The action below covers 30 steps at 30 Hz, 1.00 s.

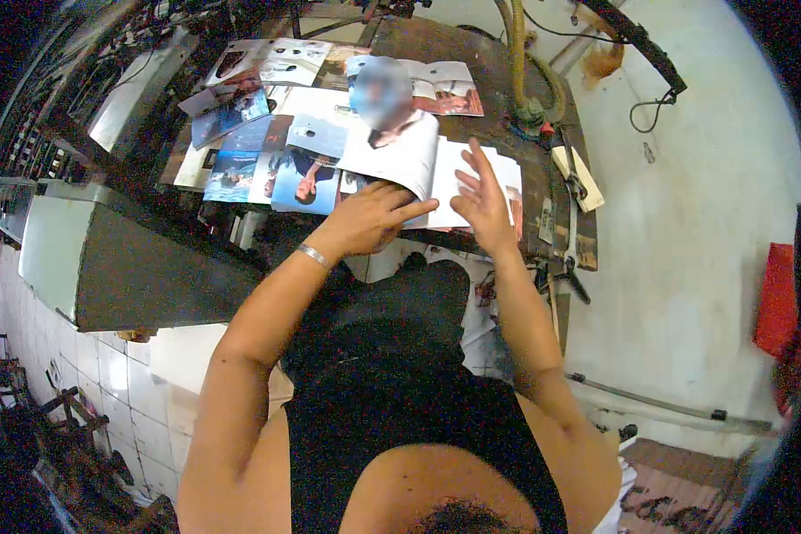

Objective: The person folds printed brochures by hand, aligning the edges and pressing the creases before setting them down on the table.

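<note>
Dark, worn wood forms the counter (472, 53), set against a pale, stained wall (685, 178). On it, near the person, a curled page (409, 160) arches over printed sheets, its lower edge at the left grip (374, 218). Those fingers bend partly under the page; whether they pinch it I cannot tell. Just right of the page, the right grip (485, 200) is spread open over a white stack (449, 158), hiding part of it. Printed sheets (307, 133) overlap to the left of the page, which covers some of them. Farther right lie a pale pad (589, 189) and a metal tool (572, 231); a yellowish hose (519, 53) stands behind. Left of the counter is a metal housing (142, 267).
</note>
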Motion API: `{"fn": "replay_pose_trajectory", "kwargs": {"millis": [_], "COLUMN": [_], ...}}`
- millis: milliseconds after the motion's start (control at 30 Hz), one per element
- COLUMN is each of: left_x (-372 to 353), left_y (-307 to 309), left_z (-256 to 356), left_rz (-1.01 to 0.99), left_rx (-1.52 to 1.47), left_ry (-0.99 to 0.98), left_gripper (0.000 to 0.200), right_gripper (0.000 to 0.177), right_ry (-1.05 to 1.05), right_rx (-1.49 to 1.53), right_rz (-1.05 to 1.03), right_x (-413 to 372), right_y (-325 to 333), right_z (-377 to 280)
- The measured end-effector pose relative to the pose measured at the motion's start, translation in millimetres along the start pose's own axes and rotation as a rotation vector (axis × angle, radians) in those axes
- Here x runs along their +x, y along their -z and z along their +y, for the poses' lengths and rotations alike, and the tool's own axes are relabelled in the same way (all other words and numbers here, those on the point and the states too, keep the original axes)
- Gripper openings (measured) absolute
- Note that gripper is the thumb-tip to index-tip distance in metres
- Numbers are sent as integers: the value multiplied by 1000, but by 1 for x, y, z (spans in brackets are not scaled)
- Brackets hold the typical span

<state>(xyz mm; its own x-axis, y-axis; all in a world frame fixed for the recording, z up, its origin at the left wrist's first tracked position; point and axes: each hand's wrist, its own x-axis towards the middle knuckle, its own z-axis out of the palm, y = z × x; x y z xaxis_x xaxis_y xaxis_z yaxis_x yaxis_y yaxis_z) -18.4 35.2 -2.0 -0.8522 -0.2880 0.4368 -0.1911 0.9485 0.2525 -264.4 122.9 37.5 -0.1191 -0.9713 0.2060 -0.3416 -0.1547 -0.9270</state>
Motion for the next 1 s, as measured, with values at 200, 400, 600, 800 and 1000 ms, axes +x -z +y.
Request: {"fn": "replay_pose_trajectory", "kwargs": {"millis": [200,400,600,800,1000], "left_x": [-16,-31,-18,-18,-18], "left_y": [7,14,16,14,18], "left_z": [5,5,-11,-37,-39], "left_rz": [-76,141,45,-131,-167], "left_rx": [-151,-83,224,305,256], "left_ry": [128,379,469,396,433], "left_gripper": [72,77,77,55,49], "right_gripper": [83,81,110,105,78], "right_ry": [-148,-250,-124,-198,-151], "right_rx": [215,258,185,69,-5], "right_rz": [28,57,92,118,79], "right_x": [6,-5,-3,-1,2], "right_y": [-10,-3,-13,-9,-7], "right_z": [13,25,14,29,31]}}
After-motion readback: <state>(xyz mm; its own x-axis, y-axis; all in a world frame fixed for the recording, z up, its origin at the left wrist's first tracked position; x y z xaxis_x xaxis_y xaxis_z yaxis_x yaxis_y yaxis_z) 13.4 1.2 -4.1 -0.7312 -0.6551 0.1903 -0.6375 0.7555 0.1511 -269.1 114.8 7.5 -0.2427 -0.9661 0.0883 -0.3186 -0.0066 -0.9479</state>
